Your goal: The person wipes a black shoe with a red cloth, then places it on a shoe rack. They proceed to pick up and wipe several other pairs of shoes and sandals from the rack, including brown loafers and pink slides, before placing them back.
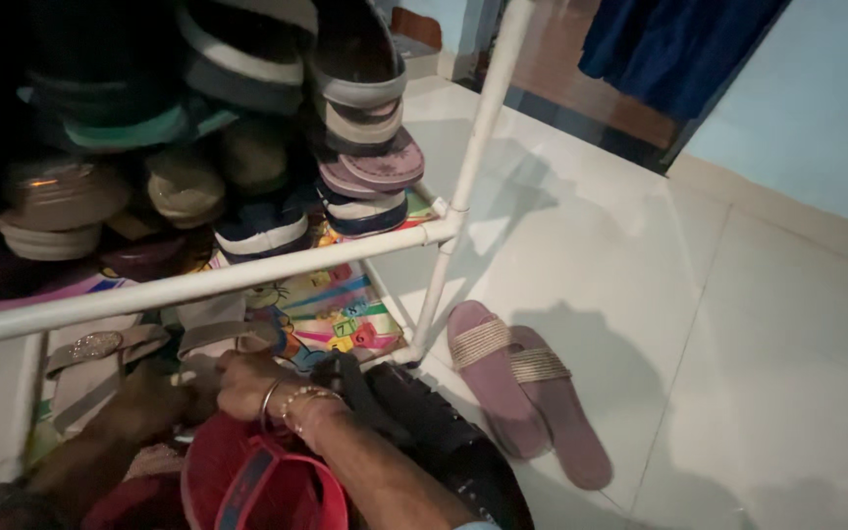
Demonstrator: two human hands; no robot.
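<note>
Nearest the camera, a red sandal (267, 486) with a dark strap lies at the bottom edge, just under the person's right forearm. Beside it, to the right, sits a black shoe (444, 432), its long axis running away toward the lower right.

The right hand (247, 383), with bangles at the wrist, is curled with fingers together on the strap end of a beige sandal (218, 339) on the lowest level of the shoe rack (198, 285). The left hand (149, 402) is in deep shadow just to its left, touching or close to a second beige sandal (90, 358) with a glittery strap; whether its fingers are closed on anything cannot be told. Both beige sandals lie directly ahead of the hands, long axes pointing away and slightly left, and the right hand is the nearer to the one it grips.

Under them a colourful cartoon mat (331, 314) shows. On the white floor (738, 344) to the right, well apart from the hands, lies a pair of mauve slippers (527, 388). Farther up, the rack's upper shelf holds stacked sandals (360, 128).
</note>
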